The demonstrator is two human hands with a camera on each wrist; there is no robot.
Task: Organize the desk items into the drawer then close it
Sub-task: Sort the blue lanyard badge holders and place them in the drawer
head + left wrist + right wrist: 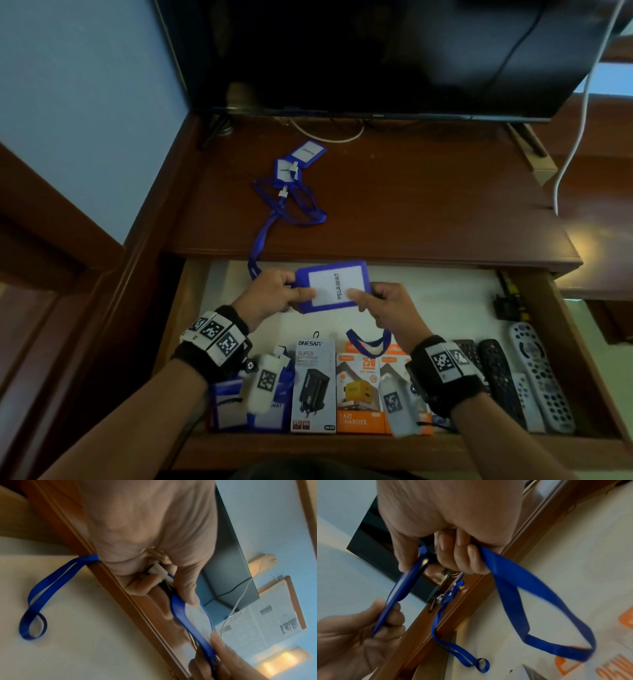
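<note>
From the head view, you have the blue badge holder (pixel 334 286) pinched flat between both hands above the open drawer (pixel 561 346), your left hand (pixel 274 291) on its left short edge, your right hand (pixel 390 305) on its right, so its long axis runs side to side, level with the drawer floor straight below; both hands are equally near. In the left wrist view your left thumb and curled fingers (pixel 187 588) clamp the holder's edge by the white clip (pixel 158 572). In the right wrist view your right thumb pinches the holder's rim (pixel 412 573) while your curled fingers also trap its blue lanyard (pixel 522 582), whose loop hangs toward the drawer floor, so I judge a lowering move suits next
</note>
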